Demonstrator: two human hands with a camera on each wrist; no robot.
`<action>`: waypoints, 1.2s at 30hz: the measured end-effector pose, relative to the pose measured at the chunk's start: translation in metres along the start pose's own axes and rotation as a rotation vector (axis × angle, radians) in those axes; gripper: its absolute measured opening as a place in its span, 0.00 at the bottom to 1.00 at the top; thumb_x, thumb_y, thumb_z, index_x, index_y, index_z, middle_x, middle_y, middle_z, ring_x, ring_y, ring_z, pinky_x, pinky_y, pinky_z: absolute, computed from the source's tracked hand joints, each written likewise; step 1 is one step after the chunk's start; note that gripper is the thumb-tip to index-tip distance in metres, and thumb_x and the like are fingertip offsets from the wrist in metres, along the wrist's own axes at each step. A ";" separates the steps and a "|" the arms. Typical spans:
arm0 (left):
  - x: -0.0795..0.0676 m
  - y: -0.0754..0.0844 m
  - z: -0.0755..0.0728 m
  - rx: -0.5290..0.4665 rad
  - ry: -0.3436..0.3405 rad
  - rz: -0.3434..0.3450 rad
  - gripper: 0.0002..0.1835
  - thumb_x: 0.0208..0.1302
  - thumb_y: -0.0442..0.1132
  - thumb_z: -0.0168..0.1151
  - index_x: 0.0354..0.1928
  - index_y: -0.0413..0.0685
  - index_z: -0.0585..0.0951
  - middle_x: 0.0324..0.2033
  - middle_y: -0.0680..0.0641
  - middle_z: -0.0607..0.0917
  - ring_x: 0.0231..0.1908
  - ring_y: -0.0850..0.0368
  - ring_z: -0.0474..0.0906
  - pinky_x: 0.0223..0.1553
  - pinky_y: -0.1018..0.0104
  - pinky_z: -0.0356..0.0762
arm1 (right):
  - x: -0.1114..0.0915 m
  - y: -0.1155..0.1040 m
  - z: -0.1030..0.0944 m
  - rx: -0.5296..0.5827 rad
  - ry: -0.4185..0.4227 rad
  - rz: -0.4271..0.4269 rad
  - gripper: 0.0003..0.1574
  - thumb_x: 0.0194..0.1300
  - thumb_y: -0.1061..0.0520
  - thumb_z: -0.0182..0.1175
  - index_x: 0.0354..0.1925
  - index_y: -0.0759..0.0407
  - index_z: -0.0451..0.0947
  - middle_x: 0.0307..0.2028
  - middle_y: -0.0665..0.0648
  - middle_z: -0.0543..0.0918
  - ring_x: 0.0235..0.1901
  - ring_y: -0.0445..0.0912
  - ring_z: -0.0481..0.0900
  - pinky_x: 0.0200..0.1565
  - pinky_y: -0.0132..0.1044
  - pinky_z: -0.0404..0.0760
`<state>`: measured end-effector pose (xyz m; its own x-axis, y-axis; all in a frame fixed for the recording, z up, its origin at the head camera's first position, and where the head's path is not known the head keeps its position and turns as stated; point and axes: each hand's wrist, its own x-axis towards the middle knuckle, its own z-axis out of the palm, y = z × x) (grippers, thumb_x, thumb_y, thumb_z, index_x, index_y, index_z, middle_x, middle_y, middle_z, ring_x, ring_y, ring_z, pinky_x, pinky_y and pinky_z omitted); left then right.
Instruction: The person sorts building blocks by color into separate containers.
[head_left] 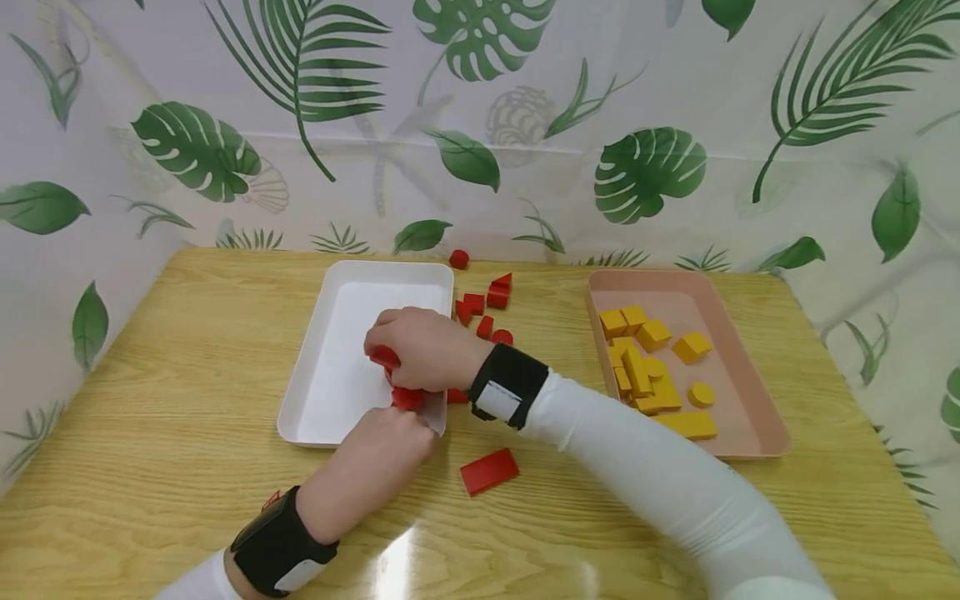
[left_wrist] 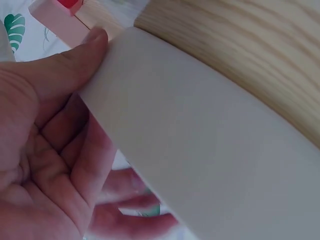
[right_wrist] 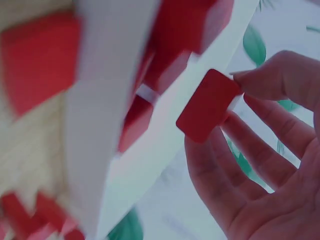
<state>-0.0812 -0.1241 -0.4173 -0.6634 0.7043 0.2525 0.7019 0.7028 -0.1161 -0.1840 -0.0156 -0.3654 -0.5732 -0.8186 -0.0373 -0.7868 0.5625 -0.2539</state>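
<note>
My right hand [head_left: 427,348] is over the right side of a white tray [head_left: 333,333]. Between thumb and fingers it pinches a red block [right_wrist: 207,106] with a flat, round-cornered face. Other red blocks [head_left: 407,398] are inside the tray along its right wall, partly covered by my hands in the head view. My left hand [head_left: 386,450] grips the tray's near right rim. In the left wrist view its thumb [left_wrist: 75,65] lies on one face of the white wall, with fingers reaching behind the other.
Several loose red blocks [head_left: 474,303] lie on the wooden table [head_left: 187,350] right of the white tray. A flat red block [head_left: 489,472] sits nearer the front. At the right, a pink tray [head_left: 750,400] holds several yellow blocks [head_left: 654,335]. Leaf-patterned cloth [head_left: 525,167] hangs behind.
</note>
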 end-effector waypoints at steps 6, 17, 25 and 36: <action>0.001 0.000 0.002 0.086 0.049 0.027 0.11 0.49 0.26 0.54 0.19 0.50 0.77 0.11 0.56 0.64 0.17 0.63 0.63 0.19 0.68 0.61 | 0.027 -0.022 0.012 0.057 -0.131 -0.125 0.21 0.55 0.56 0.60 0.50 0.46 0.76 0.42 0.43 0.72 0.41 0.38 0.68 0.46 0.25 0.64; -0.001 0.002 0.001 0.122 0.024 0.023 0.11 0.48 0.29 0.57 0.16 0.54 0.75 0.13 0.56 0.69 0.18 0.63 0.67 0.18 0.67 0.66 | 0.046 -0.028 0.030 0.108 -0.237 -0.218 0.19 0.56 0.63 0.57 0.46 0.50 0.77 0.40 0.46 0.76 0.40 0.38 0.69 0.43 0.23 0.64; -0.002 0.002 -0.001 0.107 0.014 0.015 0.10 0.49 0.29 0.54 0.18 0.52 0.76 0.11 0.57 0.65 0.16 0.62 0.63 0.18 0.68 0.63 | 0.037 -0.024 0.022 0.111 -0.219 -0.197 0.17 0.57 0.61 0.56 0.46 0.50 0.78 0.42 0.46 0.77 0.41 0.37 0.70 0.45 0.25 0.65; 0.001 0.002 -0.002 0.057 -0.017 -0.001 0.06 0.52 0.31 0.57 0.22 0.48 0.73 0.12 0.57 0.60 0.14 0.61 0.59 0.14 0.70 0.58 | -0.036 -0.014 -0.022 -0.003 -0.129 -0.106 0.16 0.55 0.53 0.62 0.44 0.48 0.78 0.38 0.47 0.76 0.35 0.38 0.70 0.39 0.27 0.69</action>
<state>-0.0793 -0.1221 -0.4153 -0.6688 0.7049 0.2365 0.6855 0.7077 -0.1710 -0.1575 0.0087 -0.3395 -0.4530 -0.8814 -0.1341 -0.8421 0.4724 -0.2603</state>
